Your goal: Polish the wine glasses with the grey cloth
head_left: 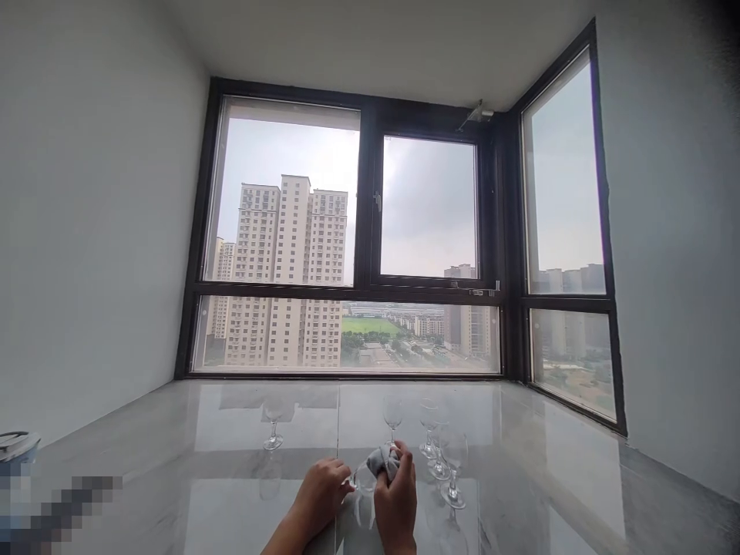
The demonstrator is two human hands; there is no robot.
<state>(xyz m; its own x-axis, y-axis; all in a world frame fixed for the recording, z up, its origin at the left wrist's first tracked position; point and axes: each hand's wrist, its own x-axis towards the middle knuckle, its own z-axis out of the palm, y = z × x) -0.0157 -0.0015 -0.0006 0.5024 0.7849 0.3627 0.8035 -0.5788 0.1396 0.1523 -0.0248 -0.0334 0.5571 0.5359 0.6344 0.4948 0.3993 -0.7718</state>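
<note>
A clear stemmed glass point(364, 479) is held low over the glossy surface, tilted on its side between my hands. My left hand point(327, 484) is closed at the glass's left end, fingers curled round what looks like its stem or foot. In my right hand point(398, 493) a bunched grey cloth point(381, 461) is gripped, up against the glass's right end. Just beyond the cloth stands another stemmed glass point(392, 415), its foot hidden behind my right hand. How far the cloth reaches into the bowl cannot be made out.
Several upright stemmed glasses point(453, 462) cluster right of my hands. One more glass point(274, 424) stands alone at the left. The glossy grey sill point(220, 493) runs back to dark-framed windows point(364, 289). A pale object point(18, 445) sits at the far left edge.
</note>
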